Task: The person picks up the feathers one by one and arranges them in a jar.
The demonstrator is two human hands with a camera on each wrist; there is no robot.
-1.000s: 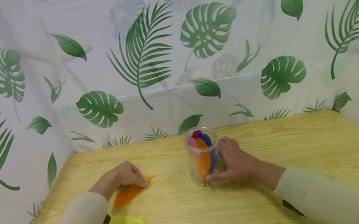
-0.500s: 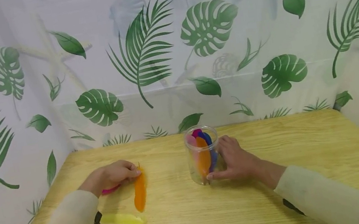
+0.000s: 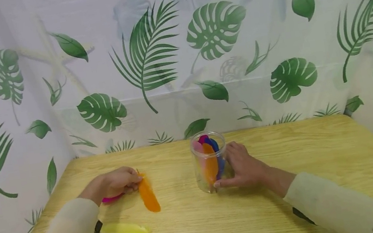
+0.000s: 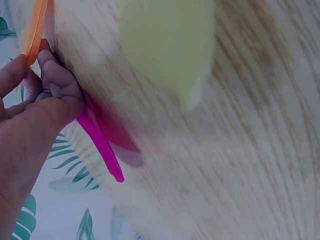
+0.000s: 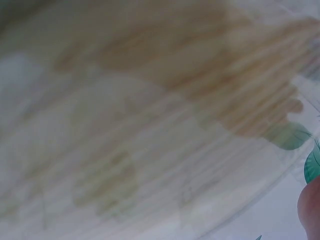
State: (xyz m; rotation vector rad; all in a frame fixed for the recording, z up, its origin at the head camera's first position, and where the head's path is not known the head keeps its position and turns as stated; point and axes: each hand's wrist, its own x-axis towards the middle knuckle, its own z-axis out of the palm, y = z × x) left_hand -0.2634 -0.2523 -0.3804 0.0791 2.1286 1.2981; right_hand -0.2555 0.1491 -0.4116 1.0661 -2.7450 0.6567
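Observation:
My left hand (image 3: 119, 181) pinches an orange feather (image 3: 149, 195) by its quill end, just above the table. The feather's vane slants down toward me. Beneath that hand a magenta feather (image 4: 102, 142) lies on the table, partly hidden by the fingers. Nearer to me lies a pale yellow feather (image 3: 125, 231). My right hand (image 3: 243, 166) holds a clear open-topped jar (image 3: 201, 181) from its right side, thumb in front. Upright in the jar stand several feathers (image 3: 210, 163): orange, pink, magenta and blue. In the right wrist view only a sliver of hand (image 5: 311, 210) shows.
The wood-grain table (image 3: 186, 230) runs back to a white curtain (image 3: 171, 114) printed with green leaves. The curtain also closes off the left and right sides. The jar stands toward the back middle of the table.
My left hand has turned and lifted the orange feather, swinging its vane to the right and uncovering part of the magenta feather. The right hand and jar have stayed put.

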